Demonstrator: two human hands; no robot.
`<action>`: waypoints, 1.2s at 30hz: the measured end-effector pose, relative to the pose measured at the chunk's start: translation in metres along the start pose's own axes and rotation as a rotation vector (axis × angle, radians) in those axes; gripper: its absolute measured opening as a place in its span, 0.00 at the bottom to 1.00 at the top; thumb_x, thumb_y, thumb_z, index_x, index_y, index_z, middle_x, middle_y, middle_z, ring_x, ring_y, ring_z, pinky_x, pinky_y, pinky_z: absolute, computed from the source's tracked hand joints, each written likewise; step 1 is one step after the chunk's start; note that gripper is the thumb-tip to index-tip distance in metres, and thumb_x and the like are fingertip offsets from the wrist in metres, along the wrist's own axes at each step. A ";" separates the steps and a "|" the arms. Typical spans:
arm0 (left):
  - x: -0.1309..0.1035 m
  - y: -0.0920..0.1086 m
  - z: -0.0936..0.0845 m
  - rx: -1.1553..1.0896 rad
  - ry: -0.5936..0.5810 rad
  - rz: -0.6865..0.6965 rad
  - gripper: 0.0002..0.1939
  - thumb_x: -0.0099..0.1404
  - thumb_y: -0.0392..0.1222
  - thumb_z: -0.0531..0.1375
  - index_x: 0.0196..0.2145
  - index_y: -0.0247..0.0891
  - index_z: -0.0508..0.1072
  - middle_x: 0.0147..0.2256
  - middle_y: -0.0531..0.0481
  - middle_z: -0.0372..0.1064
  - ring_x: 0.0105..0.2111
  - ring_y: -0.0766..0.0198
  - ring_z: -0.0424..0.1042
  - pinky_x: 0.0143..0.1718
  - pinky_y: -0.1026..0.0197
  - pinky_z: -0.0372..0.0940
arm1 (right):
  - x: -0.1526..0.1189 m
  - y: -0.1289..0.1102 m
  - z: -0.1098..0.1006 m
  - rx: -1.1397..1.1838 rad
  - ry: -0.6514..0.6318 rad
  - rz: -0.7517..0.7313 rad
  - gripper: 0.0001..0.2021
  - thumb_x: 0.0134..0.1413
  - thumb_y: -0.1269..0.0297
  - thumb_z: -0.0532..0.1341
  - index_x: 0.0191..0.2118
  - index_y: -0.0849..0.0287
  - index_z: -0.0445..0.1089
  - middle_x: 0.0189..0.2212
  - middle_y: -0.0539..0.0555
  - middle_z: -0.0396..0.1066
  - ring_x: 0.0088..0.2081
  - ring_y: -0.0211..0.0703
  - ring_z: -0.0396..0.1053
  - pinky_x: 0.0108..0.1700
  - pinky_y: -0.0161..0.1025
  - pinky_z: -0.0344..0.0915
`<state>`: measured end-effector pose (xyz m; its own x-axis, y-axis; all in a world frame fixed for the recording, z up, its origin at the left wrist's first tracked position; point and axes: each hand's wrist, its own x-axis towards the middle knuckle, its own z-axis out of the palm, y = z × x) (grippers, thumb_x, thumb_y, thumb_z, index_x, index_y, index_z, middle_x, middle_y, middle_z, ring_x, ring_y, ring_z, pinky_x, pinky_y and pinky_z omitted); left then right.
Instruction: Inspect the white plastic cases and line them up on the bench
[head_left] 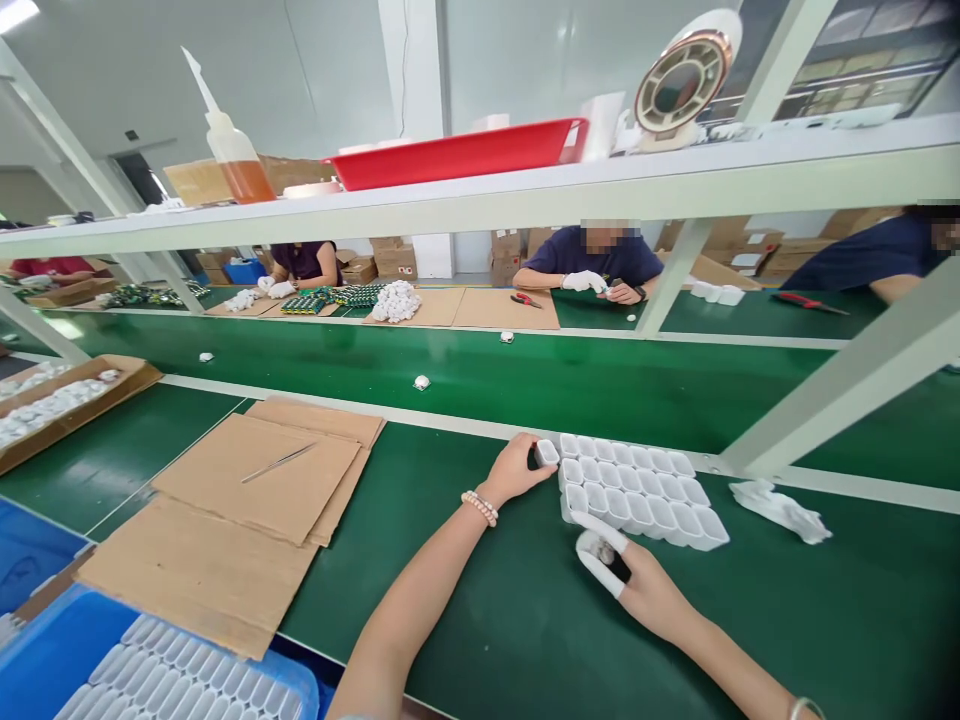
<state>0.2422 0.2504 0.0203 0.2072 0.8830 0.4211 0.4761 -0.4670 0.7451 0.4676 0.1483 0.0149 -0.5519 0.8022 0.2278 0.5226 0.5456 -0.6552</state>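
Nearest, the right hand (652, 595), white covers on thumb and forefinger, curls closed around a small, rounded, silvery-white piece (601, 547) by the near edge of a white plastic block of cups in three rows (634, 490). Beyond, the left hand (516, 470) grips a single white, rounded plastic cup (547, 453) just beside the block's far-left corner, near the far edge of the smooth green work surface (465, 610). Past that edge, a small white domed part (421, 382) sits on a glossy green belt (330, 362).
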 end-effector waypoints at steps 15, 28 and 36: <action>-0.004 0.002 -0.006 0.032 -0.027 0.063 0.16 0.58 0.47 0.65 0.42 0.39 0.72 0.42 0.46 0.72 0.44 0.55 0.70 0.49 0.52 0.63 | 0.009 -0.026 0.010 -0.017 0.038 -0.126 0.22 0.65 0.58 0.55 0.63 0.52 0.58 0.59 0.59 0.61 0.60 0.52 0.59 0.60 0.55 0.60; -0.005 -0.005 -0.007 0.032 0.010 0.029 0.17 0.58 0.46 0.65 0.43 0.36 0.71 0.42 0.42 0.71 0.44 0.52 0.69 0.49 0.50 0.63 | 0.177 -0.027 -0.046 -0.447 0.124 0.249 0.22 0.65 0.67 0.55 0.61 0.72 0.59 0.55 0.71 0.63 0.57 0.61 0.61 0.57 0.55 0.60; -0.006 0.004 -0.009 -0.053 -0.015 -0.005 0.16 0.57 0.42 0.65 0.43 0.35 0.72 0.39 0.43 0.73 0.44 0.47 0.71 0.50 0.45 0.64 | 0.283 -0.040 0.011 -0.419 -0.013 0.176 0.17 0.64 0.59 0.60 0.54 0.61 0.65 0.52 0.58 0.65 0.48 0.50 0.67 0.49 0.51 0.68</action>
<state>0.2353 0.2431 0.0256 0.2184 0.8856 0.4099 0.4313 -0.4644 0.7735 0.2835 0.3510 0.0979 -0.4380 0.8897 0.1285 0.8254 0.4547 -0.3348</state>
